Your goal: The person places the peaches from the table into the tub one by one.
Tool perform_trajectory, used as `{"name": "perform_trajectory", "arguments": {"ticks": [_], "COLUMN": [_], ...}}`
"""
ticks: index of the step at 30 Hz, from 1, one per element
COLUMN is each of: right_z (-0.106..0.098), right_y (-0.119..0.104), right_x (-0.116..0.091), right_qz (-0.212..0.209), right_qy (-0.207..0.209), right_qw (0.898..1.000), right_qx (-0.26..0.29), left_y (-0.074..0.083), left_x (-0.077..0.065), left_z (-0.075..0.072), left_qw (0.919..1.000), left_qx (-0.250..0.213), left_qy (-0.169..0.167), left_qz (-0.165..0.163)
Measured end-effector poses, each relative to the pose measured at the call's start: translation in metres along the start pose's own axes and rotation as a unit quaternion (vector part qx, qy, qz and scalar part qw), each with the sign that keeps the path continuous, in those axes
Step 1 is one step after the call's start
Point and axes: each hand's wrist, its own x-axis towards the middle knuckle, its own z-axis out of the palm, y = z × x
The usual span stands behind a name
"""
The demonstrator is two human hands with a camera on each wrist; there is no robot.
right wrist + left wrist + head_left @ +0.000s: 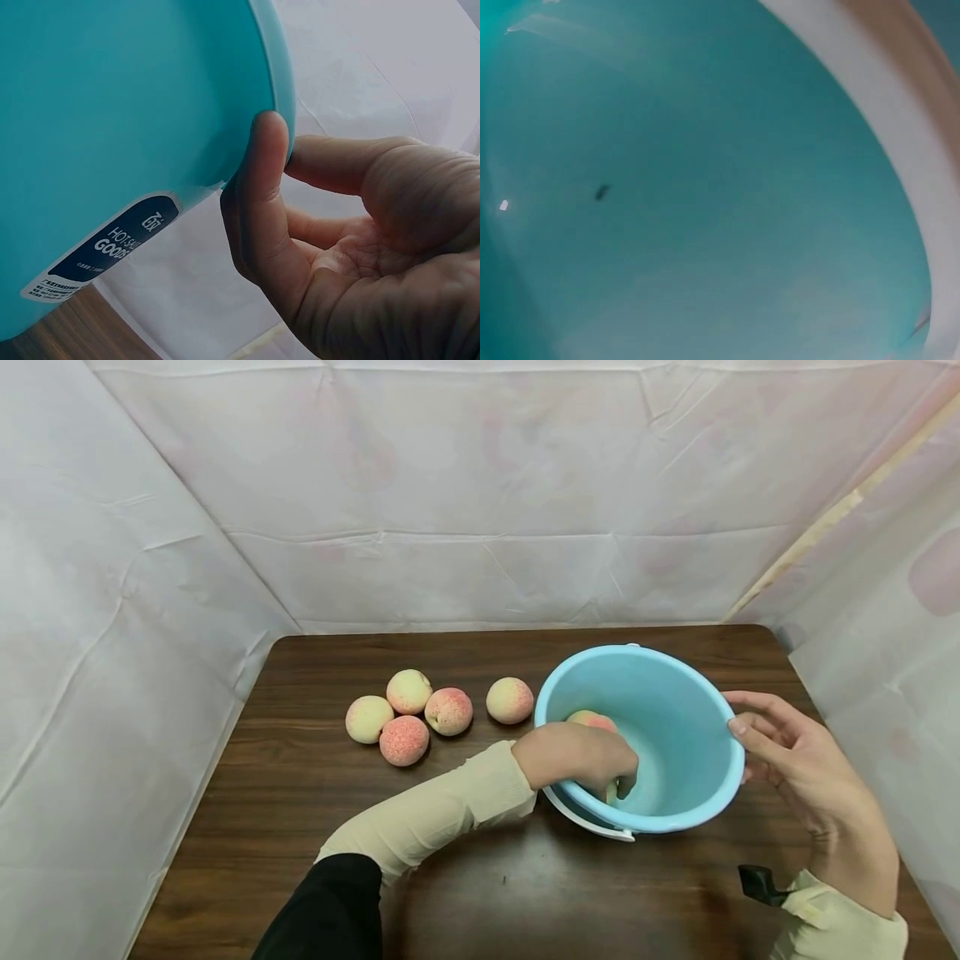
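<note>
A light blue bucket (678,735) stands on the right side of the table, its mouth tipped toward me. My left hand (581,756) reaches over the near left rim, fingers curled down around a peach (612,792) that is mostly hidden beneath them. Another pink and yellow peach (592,720) shows inside, just behind that hand. My right hand (806,768) pinches the bucket's right rim between thumb and fingers; the right wrist view shows the fingertips (268,131) at the edge. The bucket's blue inner wall (705,187) fills the left wrist view.
Left of the bucket lies a single peach (510,700), and farther left several peaches (405,741) sit grouped. A white handle (588,822) hangs along the bucket's near side. White sheeting (480,493) encloses the brown wooden table (300,827) at the back and sides.
</note>
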Motion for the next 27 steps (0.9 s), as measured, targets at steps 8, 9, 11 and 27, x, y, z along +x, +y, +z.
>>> {"name": "perform_trajectory", "arguments": {"ticks": [8,9,11,27], "right_z": [0.0009,0.0007,0.0002,0.0004], "right_y": [-0.0007,-0.0007,-0.0008,-0.003], "right_x": [-0.0001,-0.0003,-0.0006,0.0001], "right_qz": [0.003,0.002,0.0,0.001], "right_qy": [-0.001,-0.001,-0.001,0.005], "right_qw": [1.0,1.0,1.0,1.0], "right_qx": [-0.004,-0.003,-0.003,-0.008], "left_y": [0.0009,0.001,0.0009,0.0024], "left_x": [-0.0005,-0.0003,0.0002,-0.0019], "left_z": [-0.0007,-0.0008,-0.0009,-0.0023], "left_qw": [0.9997,0.9996,0.9997,0.9999], "left_qx": [-0.019,-0.021,-0.019,0.01], "left_qy": [-0.01,-0.011,-0.007,0.012], "left_qz": [-0.013,-0.014,-0.013,-0.004]}}
